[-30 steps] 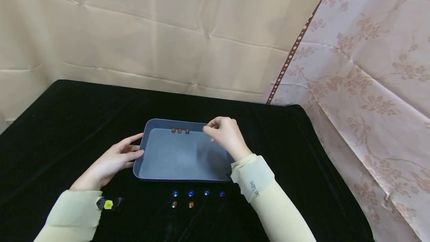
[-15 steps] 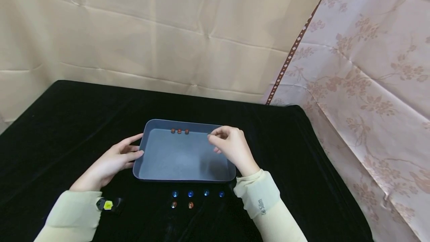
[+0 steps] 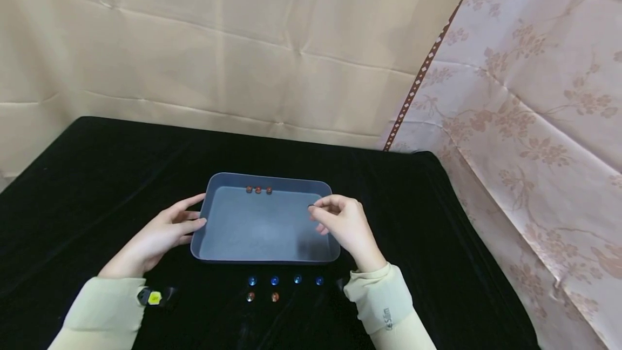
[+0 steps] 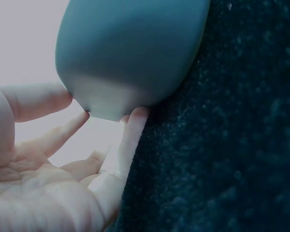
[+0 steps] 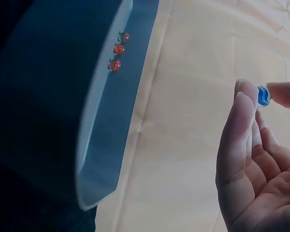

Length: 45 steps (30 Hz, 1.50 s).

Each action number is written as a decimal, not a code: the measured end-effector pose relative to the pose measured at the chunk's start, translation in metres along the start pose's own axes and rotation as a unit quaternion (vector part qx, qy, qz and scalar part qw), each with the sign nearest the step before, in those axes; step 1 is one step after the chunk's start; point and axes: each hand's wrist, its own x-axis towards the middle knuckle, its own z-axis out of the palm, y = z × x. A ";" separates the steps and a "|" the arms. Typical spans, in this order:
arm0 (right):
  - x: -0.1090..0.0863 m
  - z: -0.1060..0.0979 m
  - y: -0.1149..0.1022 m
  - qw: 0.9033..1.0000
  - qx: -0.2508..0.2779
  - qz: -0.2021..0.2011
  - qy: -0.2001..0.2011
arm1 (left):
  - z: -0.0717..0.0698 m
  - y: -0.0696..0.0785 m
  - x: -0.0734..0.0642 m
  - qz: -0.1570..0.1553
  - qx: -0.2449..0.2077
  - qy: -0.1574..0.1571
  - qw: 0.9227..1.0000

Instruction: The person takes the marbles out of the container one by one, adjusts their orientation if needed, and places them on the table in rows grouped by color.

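Clear round marble (image 5: 264, 96), blue-swirled, probably glass

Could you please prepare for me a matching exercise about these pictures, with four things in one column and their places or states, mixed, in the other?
1. Left hand
2. Right hand
3. Three orange marbles
4. Four blue marbles

A. Inside the tray, near its far wall
B. Pinching one blue marble
C. In a row on the black cloth
D. Touching the left end of the tray

Pairs: 1-D, 2-B, 3-A, 4-C
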 end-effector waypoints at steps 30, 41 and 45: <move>-0.046 -0.013 0.035 0.998 -0.028 -0.035 0.048 | 0.000 0.000 0.001 -0.007 -0.005 0.000 1.000; -0.057 -0.018 0.059 0.984 -0.107 -0.137 0.035 | 0.000 0.000 0.000 -0.003 -0.010 -0.007 1.000; -0.060 -0.022 0.066 0.976 -0.133 -0.174 0.021 | -0.001 0.000 0.000 0.000 -0.010 -0.008 1.000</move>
